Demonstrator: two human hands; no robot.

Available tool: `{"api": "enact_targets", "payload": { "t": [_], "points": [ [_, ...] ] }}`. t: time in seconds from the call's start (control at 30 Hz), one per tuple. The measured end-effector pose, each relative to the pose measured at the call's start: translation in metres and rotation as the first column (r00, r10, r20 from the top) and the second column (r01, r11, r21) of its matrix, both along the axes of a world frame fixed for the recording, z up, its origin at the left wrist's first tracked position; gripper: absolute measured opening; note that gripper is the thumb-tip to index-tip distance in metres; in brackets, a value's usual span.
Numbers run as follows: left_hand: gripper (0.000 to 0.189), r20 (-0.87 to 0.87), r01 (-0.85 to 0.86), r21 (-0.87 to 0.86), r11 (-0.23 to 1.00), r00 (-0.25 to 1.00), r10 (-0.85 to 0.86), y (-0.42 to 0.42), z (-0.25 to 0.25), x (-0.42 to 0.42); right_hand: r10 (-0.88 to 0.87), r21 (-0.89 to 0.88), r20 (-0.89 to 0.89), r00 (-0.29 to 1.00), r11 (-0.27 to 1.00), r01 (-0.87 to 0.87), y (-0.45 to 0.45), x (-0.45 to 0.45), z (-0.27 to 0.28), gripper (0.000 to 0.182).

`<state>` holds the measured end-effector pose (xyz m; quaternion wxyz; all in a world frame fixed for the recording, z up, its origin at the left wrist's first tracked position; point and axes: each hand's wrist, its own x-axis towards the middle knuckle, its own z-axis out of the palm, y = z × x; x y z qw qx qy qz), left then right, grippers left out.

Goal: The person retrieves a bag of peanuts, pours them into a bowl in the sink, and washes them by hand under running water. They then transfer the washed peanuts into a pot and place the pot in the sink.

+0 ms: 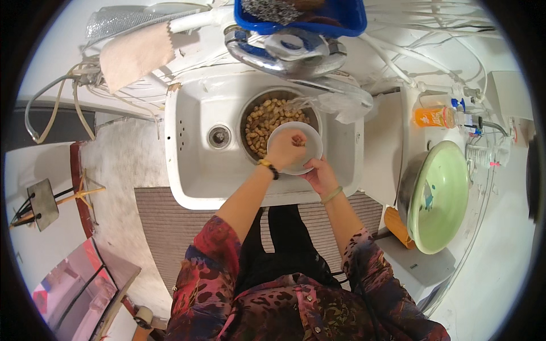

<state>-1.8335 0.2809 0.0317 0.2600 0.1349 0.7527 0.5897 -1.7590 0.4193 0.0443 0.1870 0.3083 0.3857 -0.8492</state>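
Note:
My right hand (320, 174) grips the lower right rim of a white bowl (315, 147), holding it tilted over the sink. Over the bowl's mouth is my left hand (285, 150), its fingers curled in. Something small and brownish shows among those fingers, but blur hides what it is. Partly under the bowl stands a round steel basin (242, 128), filled with unshelled peanuts (260, 119). The basin rests inside a white sink (204, 179), and water from the faucet (332, 87) seems to run into it.
Left of the basin is the sink drain (220, 137). A blue plastic tray (298, 29) with a steel scrubber sits above the faucet handles. To the right, a green basin (443, 200) leans near an orange bottle (433, 117). A beige cloth (138, 55) hangs at upper left.

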Motion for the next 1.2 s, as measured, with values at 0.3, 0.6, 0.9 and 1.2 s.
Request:
{"api": "enact_targets", "payload": {
  "t": [0.3,0.6,0.9,1.2],
  "points": [
    [0.011,0.841,-0.723,0.466,0.511,0.541,-0.001,-0.026,0.011,-0.009,0.016,0.057,0.004,1.0,0.998,-0.016,0.021,0.003,0.003,0.057],
    [0.045,0.05,-0.385,-0.414,0.825,0.895,0.443,-0.037,-0.031,-0.01,0.012,0.183,0.079,0.997,0.983,-0.026,0.023,-0.008,0.012,0.059],
    [0.044,0.41,-0.449,-0.251,0.858,0.753,0.514,-0.068,-0.058,0.029,0.029,0.332,0.053,0.998,0.942,-0.046,0.021,-0.036,-0.016,0.07],
    [0.041,0.276,-0.494,-0.246,0.834,0.789,0.549,-0.109,-0.059,0.092,0.602,0.982,-0.088,0.794,0.186,-0.033,-0.104,-0.049,-0.002,0.065]
  ]
}}
